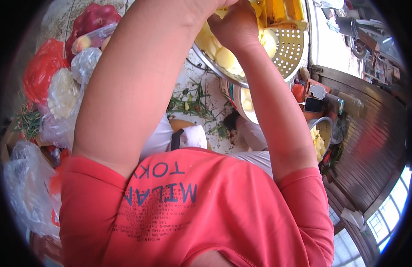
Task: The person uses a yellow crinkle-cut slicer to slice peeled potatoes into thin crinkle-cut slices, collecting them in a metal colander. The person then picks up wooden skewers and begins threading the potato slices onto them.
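At the top edge, my right hand (237,28) is over a metal colander (289,55) with a perforated wall. Pale yellow peeled pieces, perhaps potatoes (225,57), lie in the colander under and beside this hand. My left hand (226,2) is almost wholly cut off by the frame's top edge, close to the right one; its fingers are hidden. What either hand grips cannot be made out. A yellow slotted plastic piece (284,13), possibly a slicer, rests over the colander's far right side. Below the colander, a white bucket (241,100) holds more pale pieces.
A second colander (328,131) with yellow pieces stands at right, near a phone (313,104) on a reddish surface. Green leaf scraps (194,101) litter the floor. At left lie a red plastic bag (44,71), clear bags (29,187) and a dark red sack (92,20).
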`<action>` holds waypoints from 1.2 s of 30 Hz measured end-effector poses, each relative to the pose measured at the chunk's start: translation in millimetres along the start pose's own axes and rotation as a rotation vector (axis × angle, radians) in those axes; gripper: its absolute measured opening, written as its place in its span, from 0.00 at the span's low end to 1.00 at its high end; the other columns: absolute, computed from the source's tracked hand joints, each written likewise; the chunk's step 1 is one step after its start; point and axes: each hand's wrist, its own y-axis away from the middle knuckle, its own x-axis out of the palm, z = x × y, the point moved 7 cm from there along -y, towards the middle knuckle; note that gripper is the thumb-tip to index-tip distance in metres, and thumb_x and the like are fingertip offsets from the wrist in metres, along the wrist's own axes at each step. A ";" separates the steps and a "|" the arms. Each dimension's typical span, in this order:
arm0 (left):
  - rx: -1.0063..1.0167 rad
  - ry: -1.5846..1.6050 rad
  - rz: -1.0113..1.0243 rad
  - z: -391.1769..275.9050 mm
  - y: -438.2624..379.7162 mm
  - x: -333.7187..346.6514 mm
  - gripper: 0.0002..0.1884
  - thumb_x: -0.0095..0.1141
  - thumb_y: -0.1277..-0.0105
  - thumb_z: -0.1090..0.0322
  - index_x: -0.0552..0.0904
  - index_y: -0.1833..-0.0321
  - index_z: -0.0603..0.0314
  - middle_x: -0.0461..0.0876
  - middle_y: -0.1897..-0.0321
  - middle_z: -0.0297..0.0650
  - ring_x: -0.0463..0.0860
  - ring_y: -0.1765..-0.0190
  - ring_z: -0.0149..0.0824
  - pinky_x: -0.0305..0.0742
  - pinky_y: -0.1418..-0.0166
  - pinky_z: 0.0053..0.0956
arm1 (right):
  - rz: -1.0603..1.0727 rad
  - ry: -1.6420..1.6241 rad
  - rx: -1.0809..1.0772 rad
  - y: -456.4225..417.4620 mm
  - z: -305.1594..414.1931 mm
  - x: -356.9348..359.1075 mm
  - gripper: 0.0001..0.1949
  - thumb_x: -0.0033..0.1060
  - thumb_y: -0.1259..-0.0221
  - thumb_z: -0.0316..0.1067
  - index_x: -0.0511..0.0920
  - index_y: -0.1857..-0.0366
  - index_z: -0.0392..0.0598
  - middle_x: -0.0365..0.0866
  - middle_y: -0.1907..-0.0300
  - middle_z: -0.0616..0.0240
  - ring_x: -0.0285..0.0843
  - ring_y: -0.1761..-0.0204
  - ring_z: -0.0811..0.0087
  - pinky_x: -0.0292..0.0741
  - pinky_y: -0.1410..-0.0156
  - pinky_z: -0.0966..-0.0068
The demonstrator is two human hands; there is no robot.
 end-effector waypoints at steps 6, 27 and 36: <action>0.030 0.006 0.053 -6.4 9.5 13.0 0.22 0.55 0.21 0.51 0.82 0.50 0.70 0.84 0.54 0.44 0.81 0.49 0.35 0.75 0.41 0.27 | -0.159 -0.486 0.029 -62.9 -19.8 38.7 0.24 0.56 0.25 0.45 0.74 0.32 0.43 0.81 0.37 0.55 0.77 0.33 0.61 0.73 0.30 0.65; 0.004 -0.045 -0.121 -2.1 13.2 -31.3 0.07 0.59 0.23 0.65 0.83 0.58 0.61 0.83 0.67 0.31 0.79 0.64 0.21 0.75 0.59 0.18 | -0.109 -0.559 -0.343 101.1 -28.5 -21.3 0.38 0.78 0.55 0.39 0.76 0.34 0.42 0.78 0.36 0.50 0.76 0.31 0.55 0.73 0.26 0.62; -0.126 0.203 -0.262 30.3 28.2 -43.4 0.04 0.64 0.28 0.71 0.81 0.58 0.57 0.85 0.63 0.35 0.85 0.60 0.29 0.82 0.55 0.23 | -0.097 -1.948 0.166 105.4 -99.6 -38.5 0.44 0.58 0.49 0.41 0.62 0.21 0.39 0.71 0.29 0.47 0.69 0.25 0.48 0.61 0.17 0.47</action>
